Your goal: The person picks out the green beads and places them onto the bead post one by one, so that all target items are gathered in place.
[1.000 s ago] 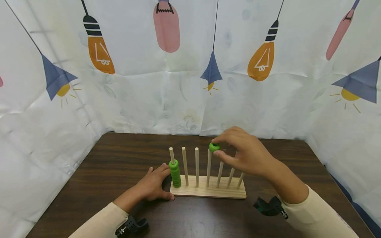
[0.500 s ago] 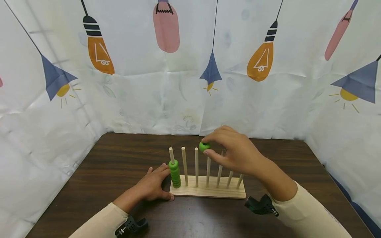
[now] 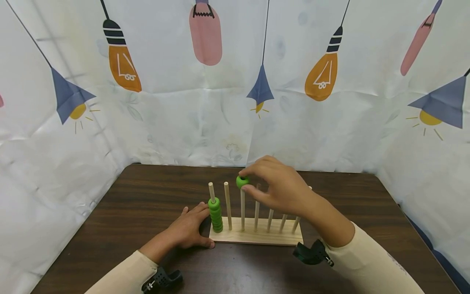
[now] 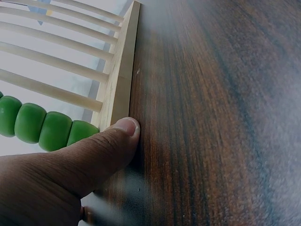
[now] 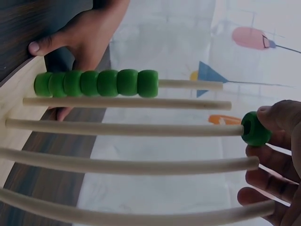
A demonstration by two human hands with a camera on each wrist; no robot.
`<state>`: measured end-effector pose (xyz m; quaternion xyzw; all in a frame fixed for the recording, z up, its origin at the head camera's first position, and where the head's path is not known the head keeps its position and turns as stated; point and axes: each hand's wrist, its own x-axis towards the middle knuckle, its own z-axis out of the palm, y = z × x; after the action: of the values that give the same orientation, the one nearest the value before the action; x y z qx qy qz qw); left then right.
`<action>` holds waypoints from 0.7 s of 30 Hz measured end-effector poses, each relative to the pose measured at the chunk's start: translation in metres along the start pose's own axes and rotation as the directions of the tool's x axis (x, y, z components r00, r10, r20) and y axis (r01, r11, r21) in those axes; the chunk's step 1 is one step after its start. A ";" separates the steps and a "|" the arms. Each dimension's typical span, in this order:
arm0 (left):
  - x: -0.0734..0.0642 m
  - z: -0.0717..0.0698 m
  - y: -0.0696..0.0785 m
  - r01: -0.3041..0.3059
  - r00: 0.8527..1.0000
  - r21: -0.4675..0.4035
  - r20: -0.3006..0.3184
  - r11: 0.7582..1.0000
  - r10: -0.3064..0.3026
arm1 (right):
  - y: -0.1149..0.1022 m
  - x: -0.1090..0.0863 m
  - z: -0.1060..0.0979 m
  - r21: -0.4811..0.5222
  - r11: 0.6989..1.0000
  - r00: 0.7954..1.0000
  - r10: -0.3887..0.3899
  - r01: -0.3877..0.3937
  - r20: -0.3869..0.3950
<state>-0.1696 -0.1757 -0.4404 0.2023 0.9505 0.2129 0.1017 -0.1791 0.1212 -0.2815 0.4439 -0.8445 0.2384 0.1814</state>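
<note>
A wooden peg abacus (image 3: pixel 257 237) stands on the table, its upright pegs in a row. Green beads (image 3: pixel 216 215) are stacked on its leftmost peg, with the bare tip above them. My left hand (image 3: pixel 191 227) grips the base at that end, thumb (image 4: pixel 123 129) against the front edge and fingertips toward the back. My right hand (image 3: pixel 280 185) pinches one green bead (image 5: pixel 255 131) between thumb and fingers. That bead is right at the top of the third peg (image 5: pixel 127 127) from the left, its hole facing up in the head view. The other pegs carry no beads.
The dark wood-grain table (image 3: pixel 147 196) reaches back to a pale cloth (image 3: pixel 176 122) printed with lamps and bulbs. A dark wrist camera is strapped to each sleeve, the right one (image 3: pixel 312 253) hanging low in front of the abacus base.
My right hand has carried the green bead leftward, from near the fourth peg to the tip of the third. The left hand and the abacus have stayed in place.
</note>
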 end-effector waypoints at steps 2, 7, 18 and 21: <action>0.000 0.000 0.000 -0.002 1.000 -0.002 0.000 1.000 0.002 | -0.001 0.002 0.002 -0.004 1.000 1.000 0.000 0.000 0.000; 0.000 0.000 -0.001 -0.001 1.000 -0.002 0.002 1.000 0.001 | -0.005 0.007 0.006 0.004 1.000 1.000 0.005 -0.005 0.003; 0.000 0.000 -0.002 0.007 1.000 -0.007 0.007 1.000 -0.007 | -0.010 0.018 0.016 0.016 1.000 1.000 0.011 -0.012 0.021; 0.000 0.000 -0.001 0.003 1.000 -0.007 0.008 1.000 -0.003 | -0.013 0.022 0.018 0.008 1.000 1.000 0.006 -0.006 0.021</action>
<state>-0.1700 -0.1770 -0.4410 0.2011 0.9497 0.2153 0.1063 -0.1821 0.0898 -0.2816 0.4444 -0.8467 0.2377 0.1703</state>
